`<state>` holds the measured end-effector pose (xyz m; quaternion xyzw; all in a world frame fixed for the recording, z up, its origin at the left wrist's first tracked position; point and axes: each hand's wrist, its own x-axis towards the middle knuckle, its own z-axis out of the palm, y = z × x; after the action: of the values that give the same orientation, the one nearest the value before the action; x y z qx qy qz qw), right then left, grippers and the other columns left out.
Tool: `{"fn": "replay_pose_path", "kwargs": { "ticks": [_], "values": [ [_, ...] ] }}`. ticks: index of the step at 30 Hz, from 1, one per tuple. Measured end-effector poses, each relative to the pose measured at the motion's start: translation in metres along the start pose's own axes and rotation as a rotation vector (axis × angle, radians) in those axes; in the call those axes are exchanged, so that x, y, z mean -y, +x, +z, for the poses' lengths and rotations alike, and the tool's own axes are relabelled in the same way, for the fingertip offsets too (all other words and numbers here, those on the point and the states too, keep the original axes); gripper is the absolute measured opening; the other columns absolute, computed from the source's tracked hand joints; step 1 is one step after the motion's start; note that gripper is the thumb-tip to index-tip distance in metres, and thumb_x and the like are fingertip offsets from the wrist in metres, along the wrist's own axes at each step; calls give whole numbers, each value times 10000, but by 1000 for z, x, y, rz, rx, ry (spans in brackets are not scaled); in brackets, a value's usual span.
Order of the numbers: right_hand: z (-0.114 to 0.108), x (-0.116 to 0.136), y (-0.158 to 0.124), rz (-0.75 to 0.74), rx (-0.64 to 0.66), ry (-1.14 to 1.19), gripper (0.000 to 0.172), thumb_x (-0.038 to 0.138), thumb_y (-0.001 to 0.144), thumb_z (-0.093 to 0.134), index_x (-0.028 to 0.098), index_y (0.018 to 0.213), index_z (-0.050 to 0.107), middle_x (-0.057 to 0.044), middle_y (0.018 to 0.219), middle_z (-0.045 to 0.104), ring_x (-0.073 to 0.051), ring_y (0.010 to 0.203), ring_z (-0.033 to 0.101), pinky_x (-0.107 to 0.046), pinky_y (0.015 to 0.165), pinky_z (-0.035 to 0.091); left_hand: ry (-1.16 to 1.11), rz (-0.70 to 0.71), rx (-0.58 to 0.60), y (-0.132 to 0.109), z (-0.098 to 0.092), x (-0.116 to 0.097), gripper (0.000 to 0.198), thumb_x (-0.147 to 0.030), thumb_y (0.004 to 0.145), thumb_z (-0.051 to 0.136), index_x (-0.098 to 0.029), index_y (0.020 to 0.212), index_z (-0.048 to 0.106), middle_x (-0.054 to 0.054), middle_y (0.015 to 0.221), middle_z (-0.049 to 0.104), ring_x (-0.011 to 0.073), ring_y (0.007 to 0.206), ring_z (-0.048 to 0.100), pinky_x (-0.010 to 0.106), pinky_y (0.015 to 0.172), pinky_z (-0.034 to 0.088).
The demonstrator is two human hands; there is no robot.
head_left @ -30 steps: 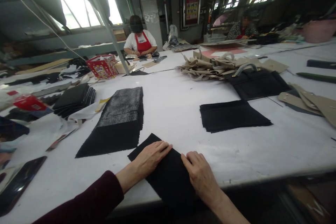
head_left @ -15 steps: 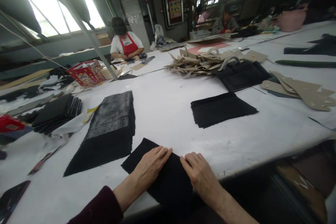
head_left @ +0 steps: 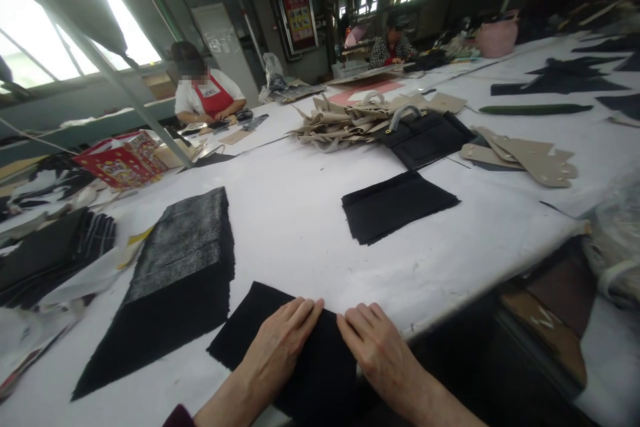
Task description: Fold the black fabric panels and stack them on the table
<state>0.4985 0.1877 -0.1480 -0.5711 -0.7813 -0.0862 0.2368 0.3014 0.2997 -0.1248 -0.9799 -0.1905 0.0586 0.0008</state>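
Note:
Both my hands lie flat on a black fabric piece (head_left: 250, 332) at the near edge of the white table (head_left: 300, 213). My left hand (head_left: 280, 347) rests on its middle with fingers stretched out together. My right hand (head_left: 375, 347) presses beside it, fingertips almost touching the left ones. Neither hand grips anything. A thick stack of black fabric pieces (head_left: 175, 267) lies just left of the piece. A thinner stack of black fabric (head_left: 395, 203) sits further out to the right.
A black handbag (head_left: 425, 137) and a heap of beige bag parts (head_left: 340, 123) lie mid-table. Beige cut pieces (head_left: 525, 153) are at the right. A red box (head_left: 120, 160) and dark materials (head_left: 50, 253) crowd the left. Two people work at the far end.
The view has swung to the right and dipped, so everything has shifted left in the picture. My hands stay flat on the black piece, now slightly closer together.

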Motion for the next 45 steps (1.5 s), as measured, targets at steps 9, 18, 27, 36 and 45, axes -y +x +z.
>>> {"fn": "replay_pose_path", "kwargs": {
  "ticks": [9,18,27,36,45],
  "values": [
    [-2,0,-8,35,17,25,271,14,858,496,79,1093,616,-65,893,547,-211,793,470,-369,726,394,69,9,-1,0,5,-6,814,13,818,436,-308,1532,216,97,1356,470,253,1223,490,421,1069,425],
    [-7,-4,-23,182,-16,202,245,17,896,398,156,960,588,-52,868,535,-209,791,466,-362,743,384,92,21,11,-2,6,-6,844,-8,814,455,-307,1550,171,110,1360,468,282,1236,478,452,1085,404],
    [-8,3,-4,288,72,110,574,0,826,442,177,1372,460,-56,938,557,-220,821,506,-377,750,385,142,24,10,1,3,-9,781,-29,842,446,-249,1546,189,140,1334,488,295,1206,502,473,1078,411],
    [2,24,-7,171,65,-135,638,53,713,521,39,1349,480,-108,979,593,-257,840,480,-432,751,352,174,37,-19,-2,9,-8,697,-66,892,429,-230,1538,224,161,1357,485,308,1240,490,484,1087,402],
    [-1,13,-18,208,36,-98,540,141,766,615,143,1300,540,-63,998,603,-226,834,492,-404,760,338,203,22,-10,0,6,-11,817,-25,840,445,-243,1563,133,154,1352,506,300,1231,509,466,1100,382]
  ]
}}
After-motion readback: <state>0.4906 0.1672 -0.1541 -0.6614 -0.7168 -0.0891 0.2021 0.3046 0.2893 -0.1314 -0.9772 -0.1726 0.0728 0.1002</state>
